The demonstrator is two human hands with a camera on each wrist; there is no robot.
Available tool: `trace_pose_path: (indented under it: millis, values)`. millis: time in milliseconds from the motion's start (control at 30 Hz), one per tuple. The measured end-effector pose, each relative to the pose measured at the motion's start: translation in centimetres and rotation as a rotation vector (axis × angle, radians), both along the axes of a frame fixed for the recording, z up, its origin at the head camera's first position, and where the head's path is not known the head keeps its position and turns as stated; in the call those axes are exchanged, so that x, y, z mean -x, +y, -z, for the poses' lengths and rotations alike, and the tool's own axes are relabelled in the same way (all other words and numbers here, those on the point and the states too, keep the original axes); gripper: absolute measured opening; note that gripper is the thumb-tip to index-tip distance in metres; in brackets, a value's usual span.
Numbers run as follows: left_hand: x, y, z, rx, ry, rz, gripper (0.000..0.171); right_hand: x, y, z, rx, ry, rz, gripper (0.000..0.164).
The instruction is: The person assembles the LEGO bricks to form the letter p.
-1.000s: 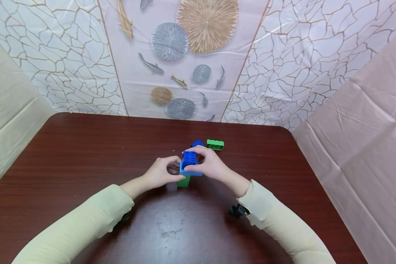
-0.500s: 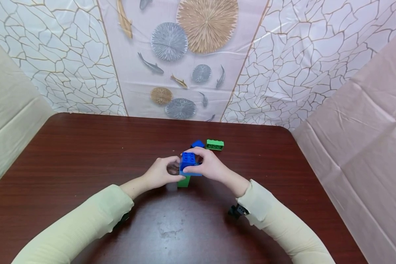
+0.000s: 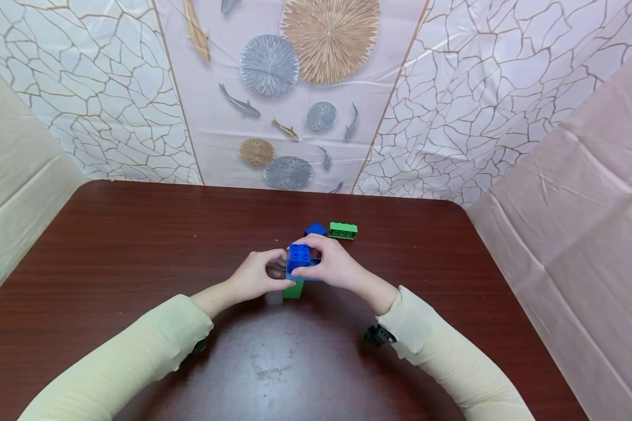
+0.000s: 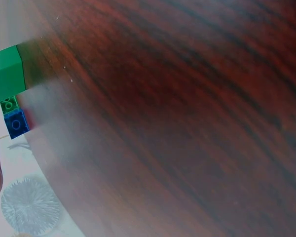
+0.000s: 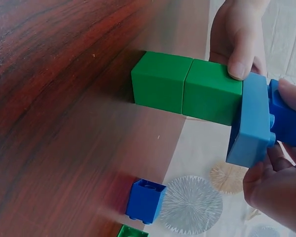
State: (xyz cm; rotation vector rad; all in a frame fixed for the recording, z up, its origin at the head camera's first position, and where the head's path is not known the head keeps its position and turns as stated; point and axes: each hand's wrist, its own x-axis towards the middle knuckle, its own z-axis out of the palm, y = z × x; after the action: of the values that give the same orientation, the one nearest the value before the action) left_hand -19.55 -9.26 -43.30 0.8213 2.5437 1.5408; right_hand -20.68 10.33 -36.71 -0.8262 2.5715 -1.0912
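A stack stands on the table: two green bricks, the lower (image 5: 158, 84) and the upper (image 5: 212, 94), with a longer light blue brick (image 5: 255, 118) across the top, overhanging one side. My left hand (image 3: 253, 276) grips the upper part of the stack, its thumb against the upper green brick by the light blue one. Between thumb and fingers my right hand (image 3: 337, 262) pinches a dark blue brick (image 3: 299, 254) over the light blue brick's left end. Studs of the light blue brick show beside it; whether it is fully seated I cannot tell.
Behind the stack, a loose blue brick (image 3: 315, 229) and a green brick (image 3: 343, 230) lie on the dark wooden table (image 3: 153, 234). Patterned cloth (image 3: 305, 146) hangs beyond its far edge, with plain cloth at both sides.
My right hand has brought the dark blue brick slightly left and down, toward the light blue brick's left end. My left hand has stayed in place.
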Motion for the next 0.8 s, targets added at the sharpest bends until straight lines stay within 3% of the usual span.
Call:
trace_pose_path:
  millis: [467, 800]
  values:
    - [0.00, -0.18, 0.15, 0.004, 0.008, 0.008, 0.031, -0.37, -0.40, -0.22, -0.052, 0.085, -0.030, 0.049]
    - [0.05, -0.07, 0.19, -0.007, -0.012, 0.025, 0.029, -0.15, -0.22, -0.20, -0.040, -0.026, 0.039, 0.050]
